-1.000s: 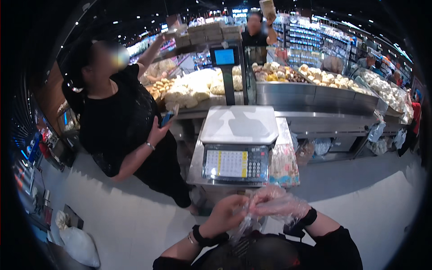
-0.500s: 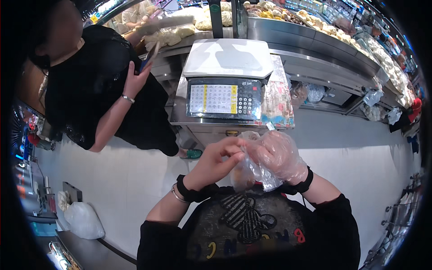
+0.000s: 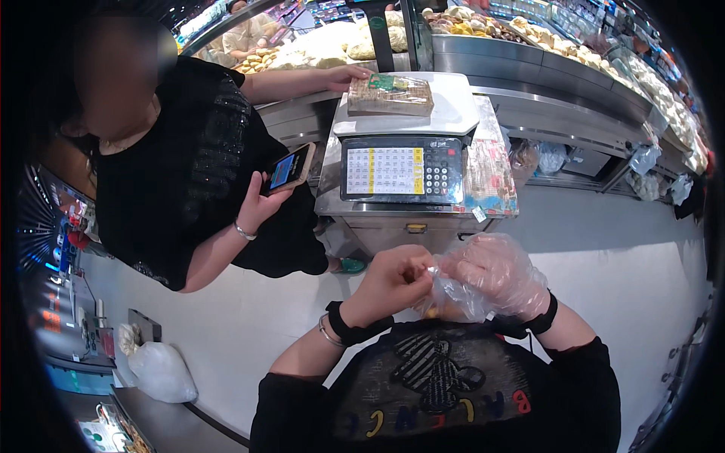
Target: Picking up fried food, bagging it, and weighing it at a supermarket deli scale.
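Close in front of my chest, both hands pinch the gathered top of a clear plastic bag [image 3: 453,298]. My left hand [image 3: 393,279] is bare, its fingers and thumb closed on the bag's neck. My right hand [image 3: 495,273] wears a clear plastic glove and is closed on the bag from the other side. Something yellowish shows through the bag's lower part; I cannot make out what it is. Beyond my hands stands a weighing scale [image 3: 411,170] with a white top. A woven-patterned package [image 3: 391,96] lies on its plate, touched by another person's hand [image 3: 350,77].
At the left a person in black [image 3: 189,151] holds a phone [image 3: 291,167]. The scale stands on a metal cabinet [image 3: 393,230]. Behind it run metal-fronted display counters [image 3: 521,68] piled with food. A full white plastic bag [image 3: 161,371] sits on the floor at the left.
The other person has set the woven-patterned package on the scale and lowered the phone. My hands stay on the bag, fingers closer together at its neck. The view has shifted slightly left.
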A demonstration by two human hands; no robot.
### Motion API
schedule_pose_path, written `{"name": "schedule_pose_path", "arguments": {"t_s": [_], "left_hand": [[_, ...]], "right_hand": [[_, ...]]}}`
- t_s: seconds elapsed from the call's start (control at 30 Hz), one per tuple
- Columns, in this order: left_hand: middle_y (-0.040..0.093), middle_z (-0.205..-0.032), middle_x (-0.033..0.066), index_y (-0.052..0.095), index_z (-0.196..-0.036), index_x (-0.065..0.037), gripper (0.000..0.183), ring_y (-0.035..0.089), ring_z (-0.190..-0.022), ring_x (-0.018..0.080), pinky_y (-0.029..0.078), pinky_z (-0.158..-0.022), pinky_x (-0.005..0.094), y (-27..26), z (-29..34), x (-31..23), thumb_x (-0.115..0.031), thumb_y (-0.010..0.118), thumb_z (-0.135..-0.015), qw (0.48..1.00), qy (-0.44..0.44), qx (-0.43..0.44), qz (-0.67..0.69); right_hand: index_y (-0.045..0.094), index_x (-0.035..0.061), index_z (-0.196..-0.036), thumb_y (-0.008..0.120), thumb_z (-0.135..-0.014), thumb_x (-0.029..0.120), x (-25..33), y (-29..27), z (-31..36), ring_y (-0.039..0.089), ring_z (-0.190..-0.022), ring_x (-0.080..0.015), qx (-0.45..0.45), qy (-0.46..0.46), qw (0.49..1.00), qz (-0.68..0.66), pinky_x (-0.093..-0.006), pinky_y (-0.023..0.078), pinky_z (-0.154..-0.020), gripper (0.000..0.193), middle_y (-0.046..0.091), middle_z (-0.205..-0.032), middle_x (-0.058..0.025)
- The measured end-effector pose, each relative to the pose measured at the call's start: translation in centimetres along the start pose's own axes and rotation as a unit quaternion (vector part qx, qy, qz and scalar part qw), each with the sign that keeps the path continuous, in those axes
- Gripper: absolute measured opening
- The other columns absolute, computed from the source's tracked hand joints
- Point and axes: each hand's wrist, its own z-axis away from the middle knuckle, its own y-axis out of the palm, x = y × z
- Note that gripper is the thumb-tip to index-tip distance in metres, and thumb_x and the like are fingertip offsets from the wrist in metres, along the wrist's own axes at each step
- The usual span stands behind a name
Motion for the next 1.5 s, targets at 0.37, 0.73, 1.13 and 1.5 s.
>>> {"name": "schedule_pose_path", "arguments": {"t_s": [0.37, 0.73, 1.13, 1.5], "left_hand": [[0.054, -0.058, 0.0023, 0.059, -0.075, -0.003, 0.005, 0.053, -0.048, 0.0131, 0.039, -0.044, 0.0239, -1.1, 1.3, 3.0, -0.002, 0.055, -0.074, 0.952, -0.264, 0.029, 0.152], [0.046, -0.052, 0.0007, 0.057, -0.083, 0.001, 0.010, 0.039, -0.039, 0.0073, 0.035, -0.041, 0.0222, -0.4, 1.5, 2.7, 0.003, 0.050, -0.077, 0.886, -0.268, -0.011, 0.378], [0.048, -0.051, -0.0052, 0.064, -0.099, 0.000, 0.016, 0.041, -0.041, 0.0023, 0.034, -0.043, 0.0173, -3.5, 5.0, 2.7, -0.012, 0.058, -0.090, 0.946, -0.206, 0.082, 0.238], [0.049, -0.057, -0.0080, 0.067, -0.096, -0.006, 0.020, 0.039, -0.045, 0.0010, 0.031, -0.042, 0.0174, -2.1, 12.9, 9.8, -0.025, 0.062, -0.090, 0.918, -0.344, 0.023, 0.194]], "right_hand": [[0.057, 0.0111, -0.075, 0.071, -0.065, 0.014, -0.7, 1.6, 3.1, 0.050, -0.055, -0.0232, 0.043, 0.059, 0.997, 0.010, -0.0358, 0.038, -0.050, 0.017, 0.053, -0.064, -0.0027], [0.061, 0.0113, -0.111, 0.075, -0.066, 0.041, 1.3, 3.7, 1.5, 0.064, -0.082, -0.0332, 0.180, 0.253, 0.940, -0.143, -0.0411, 0.050, -0.069, 0.056, 0.066, -0.086, -0.0135], [0.065, 0.0025, -0.095, 0.066, -0.079, 0.017, 0.4, 6.7, 5.2, 0.063, -0.074, -0.0196, -0.050, 0.359, 0.853, -0.376, -0.0317, 0.049, -0.069, 0.022, 0.065, -0.082, -0.0081], [0.067, 0.0012, -0.086, 0.070, -0.076, 0.005, -0.4, 5.5, 8.8, 0.061, -0.077, -0.0094, -0.038, 0.487, 0.799, -0.351, -0.0250, 0.050, -0.072, 0.012, 0.065, -0.082, -0.0019]]}}
